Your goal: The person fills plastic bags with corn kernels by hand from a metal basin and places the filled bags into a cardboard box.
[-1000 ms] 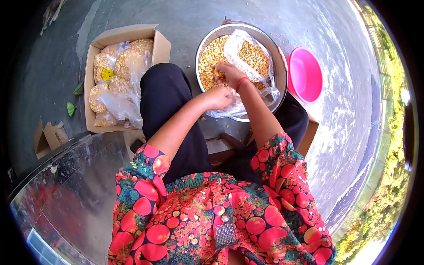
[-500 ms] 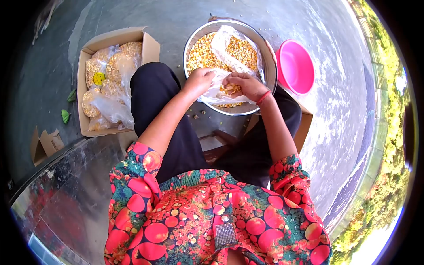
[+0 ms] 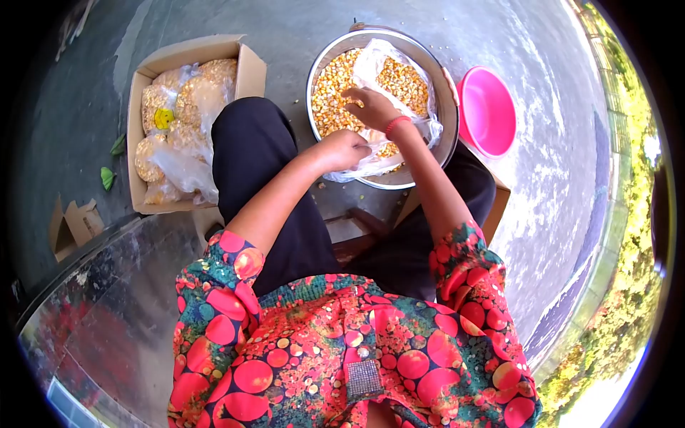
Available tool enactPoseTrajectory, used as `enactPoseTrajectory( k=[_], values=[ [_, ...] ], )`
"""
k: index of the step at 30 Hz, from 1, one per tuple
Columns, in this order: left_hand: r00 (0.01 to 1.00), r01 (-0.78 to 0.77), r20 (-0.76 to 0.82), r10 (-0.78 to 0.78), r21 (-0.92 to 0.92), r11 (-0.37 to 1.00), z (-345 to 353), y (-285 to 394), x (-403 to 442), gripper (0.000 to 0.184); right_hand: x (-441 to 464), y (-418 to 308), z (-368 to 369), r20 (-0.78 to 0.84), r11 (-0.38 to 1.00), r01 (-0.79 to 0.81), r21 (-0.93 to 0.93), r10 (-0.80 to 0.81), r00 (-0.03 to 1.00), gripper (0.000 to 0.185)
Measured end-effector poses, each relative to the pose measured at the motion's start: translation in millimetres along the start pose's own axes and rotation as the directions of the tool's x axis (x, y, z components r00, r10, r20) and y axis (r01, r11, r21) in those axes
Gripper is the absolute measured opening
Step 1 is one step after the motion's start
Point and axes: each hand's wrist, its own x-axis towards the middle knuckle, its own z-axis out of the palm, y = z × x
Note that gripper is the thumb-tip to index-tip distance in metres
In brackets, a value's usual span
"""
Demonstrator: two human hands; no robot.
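A round metal pot (image 3: 444, 78) full of yellow corn kernels (image 3: 331, 89) stands between my knees. A clear plastic bag (image 3: 367, 65) lies spread over the kernels, its near part drawn over the pot's front rim. My left hand (image 3: 341, 150) is closed on the bag's near edge. My right hand (image 3: 374, 110), with a red band on the wrist, hovers over or touches the kernels at the middle of the pot. Its fingers are apart and curved, and nothing shows in them. Some kernels lie inside the bag near the right wrist.
A cardboard box (image 3: 253, 75) at left holds several filled plastic bags (image 3: 187, 107). To the pot's right is a pink basin (image 3: 488, 114). Another cardboard box (image 3: 499, 203) sits by my right knee. A cardboard piece (image 3: 80, 225) and a green leaf (image 3: 107, 178) lie on the floor.
My right hand has come out of the bag's opening and moved up and left over the loose kernels. My left hand has shifted slightly right and down, still gripping the bag.
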Motion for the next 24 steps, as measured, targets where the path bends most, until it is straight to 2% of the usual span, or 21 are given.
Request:
enactPoseTrajectory(
  k=[3, 4, 6, 7, 9, 10, 11, 13, 14, 16, 18, 20, 24],
  values=[
    [0.999, 0.026, 0.030, -0.027, 0.041, 0.999, -0.4, 2.1, -0.5, 0.026, 11.2, -0.2, 33.6, -0.106, 0.975, -0.076, -0.210, 0.054, 0.993, 0.040],
    [0.999, 0.011, 0.036, -0.013, 0.038, 0.999, 1.8, -2.8, 2.0, 0.026, 14.4, -2.5, 38.2, -0.100, 0.975, -0.072, -0.209, 0.051, 0.994, 0.040],
    [1.000, -0.006, 0.014, 0.006, -0.031, 1.000, 4.6, -3.4, 3.0, 0.022, 19.5, -5.1, 41.1, 0.095, 0.979, -0.153, -0.136, 0.166, 0.981, 0.045],
    [1.000, -0.007, 0.012, 0.007, -0.033, 0.999, 3.2, -0.5, 1.7, 0.022, 20.6, 1.1, 44.2, 0.096, 0.979, -0.151, -0.139, 0.166, 0.981, 0.045],
    [0.999, -0.042, 0.025, 0.042, 0.010, 0.999, -0.9, 5.0, -3.1, 0.022, 19.3, 9.0, 47.1, 0.065, 0.984, -0.164, 0.074, 0.159, 0.985, 0.055],
    [0.999, -0.040, 0.024, 0.040, 0.007, 0.999, -1.0, 2.3, -2.7, 0.022, 17.4, 9.6, 41.2, 0.222, 0.850, -0.387, 0.357, 0.325, 0.919, 0.055],
    [0.999, -0.021, 0.027, 0.020, 0.035, 0.999, -0.6, -1.1, -0.6, 0.023, 14.0, 9.3, 37.2, 0.352, 0.614, -0.524, 0.590, 0.388, 0.852, 0.048],
    [1.000, -0.006, 0.031, 0.004, 0.064, 0.998, -1.2, 0.1, -0.1, 0.026, 3.9, 4.4, 27.9, 0.355, 0.289, -0.495, 0.819, 0.423, 0.834, 0.036],
    [1.000, -0.014, -0.009, 0.015, 0.062, 0.998, -2.4, 0.8, -0.9, 0.025, 3.0, 3.3, 20.1, 0.351, 0.290, -0.493, 0.820, 0.424, 0.835, 0.036],
    [0.998, -0.026, -0.046, 0.029, 0.064, 0.998, -3.2, -0.2, -1.3, 0.025, -0.1, 5.8, 5.1, 0.306, 0.120, -0.356, 0.927, 0.307, 0.901, 0.027],
    [0.987, -0.047, -0.152, 0.054, 0.055, 0.997, -2.4, -6.5, 2.0, 0.024, -3.9, 12.9, -10.1, 0.320, 0.110, -0.354, 0.929, 0.243, 0.916, 0.021],
    [0.982, -0.032, -0.185, 0.038, 0.034, 0.999, -3.8, -9.6, 5.4, 0.024, -15.6, 15.6, -26.4, 0.291, 0.102, -0.313, 0.944, 0.184, 0.939, 0.020],
    [0.952, -0.022, -0.306, 0.009, -0.038, 0.999, -9.1, -12.9, 10.6, 0.025, -54.3, 4.6, -55.8, 0.296, 0.184, -0.323, 0.928, 0.163, 0.941, 0.022]
  ],
)
